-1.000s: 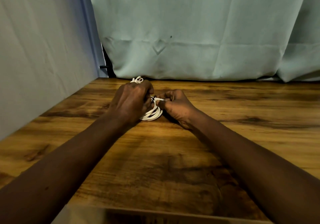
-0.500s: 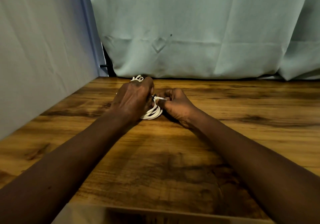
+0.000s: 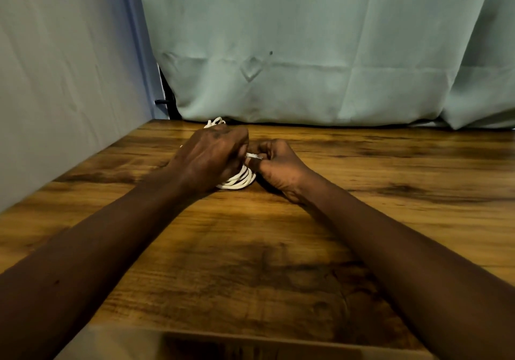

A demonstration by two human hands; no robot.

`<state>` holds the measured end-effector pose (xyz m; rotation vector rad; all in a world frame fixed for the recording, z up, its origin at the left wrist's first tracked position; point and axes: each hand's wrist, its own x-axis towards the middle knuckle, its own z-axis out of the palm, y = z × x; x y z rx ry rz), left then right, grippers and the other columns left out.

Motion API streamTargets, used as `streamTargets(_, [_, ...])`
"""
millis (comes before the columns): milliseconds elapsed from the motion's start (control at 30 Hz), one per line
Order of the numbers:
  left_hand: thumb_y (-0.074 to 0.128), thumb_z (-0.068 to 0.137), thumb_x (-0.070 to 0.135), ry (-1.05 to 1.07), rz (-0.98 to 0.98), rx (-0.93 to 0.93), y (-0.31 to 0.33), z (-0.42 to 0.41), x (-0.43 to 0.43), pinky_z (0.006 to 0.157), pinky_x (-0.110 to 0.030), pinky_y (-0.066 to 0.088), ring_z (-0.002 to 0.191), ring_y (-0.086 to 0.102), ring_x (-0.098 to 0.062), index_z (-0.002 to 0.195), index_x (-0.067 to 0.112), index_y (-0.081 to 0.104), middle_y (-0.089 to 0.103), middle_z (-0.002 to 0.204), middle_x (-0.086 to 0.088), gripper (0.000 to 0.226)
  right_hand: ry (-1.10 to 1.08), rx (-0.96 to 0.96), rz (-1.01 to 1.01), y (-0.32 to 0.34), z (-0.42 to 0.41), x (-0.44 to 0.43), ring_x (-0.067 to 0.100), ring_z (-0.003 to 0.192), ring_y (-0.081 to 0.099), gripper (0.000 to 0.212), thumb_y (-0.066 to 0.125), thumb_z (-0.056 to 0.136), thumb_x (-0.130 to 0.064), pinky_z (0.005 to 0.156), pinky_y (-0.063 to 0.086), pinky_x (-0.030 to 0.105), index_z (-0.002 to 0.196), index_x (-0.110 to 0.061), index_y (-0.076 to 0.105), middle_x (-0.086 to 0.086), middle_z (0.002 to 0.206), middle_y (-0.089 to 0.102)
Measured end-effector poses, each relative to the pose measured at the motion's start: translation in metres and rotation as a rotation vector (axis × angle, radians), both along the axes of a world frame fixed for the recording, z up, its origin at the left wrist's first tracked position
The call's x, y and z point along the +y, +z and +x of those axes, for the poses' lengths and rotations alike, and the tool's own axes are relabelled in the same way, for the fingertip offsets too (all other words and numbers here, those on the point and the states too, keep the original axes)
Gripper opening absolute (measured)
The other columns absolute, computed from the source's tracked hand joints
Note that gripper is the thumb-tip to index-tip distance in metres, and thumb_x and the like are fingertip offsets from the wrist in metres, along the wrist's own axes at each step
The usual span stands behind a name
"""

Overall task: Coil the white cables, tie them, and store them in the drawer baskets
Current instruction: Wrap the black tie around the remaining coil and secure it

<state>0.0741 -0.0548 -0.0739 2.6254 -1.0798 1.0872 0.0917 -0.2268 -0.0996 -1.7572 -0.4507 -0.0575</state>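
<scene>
A coiled white cable (image 3: 239,179) lies on the wooden table (image 3: 278,248), mostly hidden under my hands. My left hand (image 3: 209,157) covers the coil from the left, its fingers curled onto the loops. My right hand (image 3: 274,164) sits to the right and pinches a short white strand at the top of the coil between thumb and fingertips. A second bundle of white cable (image 3: 215,122) peeks out behind my left hand near the table's back edge.
A pale cloth backdrop (image 3: 306,53) hangs behind the table and a grey panel (image 3: 69,67) walls off the left side. A light edge (image 3: 195,343) crosses the bottom of the view below the table's front.
My hands have stayed on the coil. The right hand's fingers have shifted slightly on the white strand; the left hand has edged a little over the coil.
</scene>
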Motion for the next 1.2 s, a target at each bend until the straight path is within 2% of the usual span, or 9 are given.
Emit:
streamTargets(100, [0.076,0.085,0.02,0.013,-0.182,0.127,-0.002,0.001,0.006,0.072,-0.035,0.045,0.086,0.058,-0.016,0.099,0.024,0.057,0.063,0.094,0.008,0.024,-0.028,-0.002,-0.004,0.001,0.001,0.001,0.015,0.084,0.073,0.014,0.067,0.093,0.001,0.073,0.057,0.03,0.099,-0.008,0.076,0.007,0.093,0.078])
streamTargets(233, [0.088,0.073,0.038,0.13,-0.319,0.23,-0.001,0.0,0.015,0.078,-0.034,0.043,0.093,0.055,-0.011,0.096,0.03,0.063,0.059,0.101,0.011,0.035,-0.057,0.003,-0.013,0.003,-0.001,0.002,0.019,0.087,0.073,0.018,0.068,0.092,0.001,0.083,0.06,0.037,0.09,-0.016,0.074,0.009,0.095,0.078])
streamTargets(433, [0.088,0.074,0.039,0.263,-0.328,0.255,-0.001,0.002,0.014,0.079,-0.04,0.053,0.089,0.065,-0.016,0.087,0.031,0.074,0.071,0.092,0.008,0.021,-0.07,0.014,-0.027,0.004,-0.003,0.004,0.029,0.093,0.075,0.018,0.067,0.092,0.001,0.088,0.06,0.044,0.09,-0.015,0.074,0.012,0.094,0.078])
streamTargets(633, [0.084,0.079,0.037,0.323,-0.341,0.213,-0.003,0.0,0.007,0.07,-0.03,0.043,0.079,0.063,-0.013,0.088,0.028,0.075,0.073,0.084,0.008,0.015,-0.02,0.009,0.009,0.006,-0.007,0.003,0.013,0.078,0.071,0.028,0.065,0.094,0.004,0.073,0.058,0.025,0.082,-0.02,0.071,0.002,0.083,0.076])
streamTargets(767, [0.078,0.083,0.032,0.28,-0.262,0.103,-0.003,-0.005,0.004,0.077,-0.039,0.053,0.087,0.068,-0.024,0.092,0.024,0.076,0.077,0.098,-0.002,0.013,-0.027,-0.001,0.001,0.005,-0.006,0.003,0.015,0.082,0.071,0.023,0.065,0.095,0.002,0.076,0.058,0.028,0.085,-0.018,0.071,0.005,0.089,0.076])
streamTargets(900, [0.076,0.085,0.023,0.231,-0.122,0.067,-0.002,-0.004,0.003,0.069,-0.038,0.051,0.083,0.066,-0.024,0.091,0.021,0.073,0.073,0.095,0.0,0.008,-0.066,0.001,-0.036,0.003,-0.002,0.003,0.021,0.092,0.073,0.012,0.065,0.095,-0.001,0.087,0.059,0.039,0.097,-0.011,0.072,0.012,0.1,0.077])
streamTargets(1000, [0.074,0.084,0.018,0.201,-0.085,0.069,-0.001,-0.003,0.004,0.072,-0.042,0.054,0.09,0.068,-0.026,0.094,0.022,0.071,0.073,0.107,0.001,0.011,-0.076,-0.013,-0.059,0.002,0.0,0.003,0.025,0.096,0.075,0.014,0.065,0.095,-0.001,0.091,0.059,0.043,0.097,-0.013,0.073,0.012,0.101,0.078])
streamTargets(1067, [0.075,0.085,0.019,0.193,-0.108,0.076,-0.002,-0.001,0.006,0.073,-0.039,0.054,0.092,0.068,-0.024,0.095,0.024,0.072,0.072,0.11,0.004,0.012,-0.056,-0.017,-0.057,0.001,0.0,0.003,0.022,0.094,0.074,0.02,0.064,0.095,0.001,0.091,0.06,0.04,0.093,-0.017,0.073,0.01,0.101,0.078])
streamTargets(1200, [0.079,0.081,0.024,0.205,-0.225,0.121,-0.004,-0.002,0.003,0.07,-0.034,0.047,0.086,0.065,-0.023,0.088,0.026,0.073,0.071,0.097,0.004,0.009,-0.017,-0.021,-0.043,0.002,-0.001,0.002,0.014,0.088,0.074,0.024,0.062,0.095,0.005,0.083,0.06,0.03,0.096,-0.016,0.073,0.006,0.097,0.078])
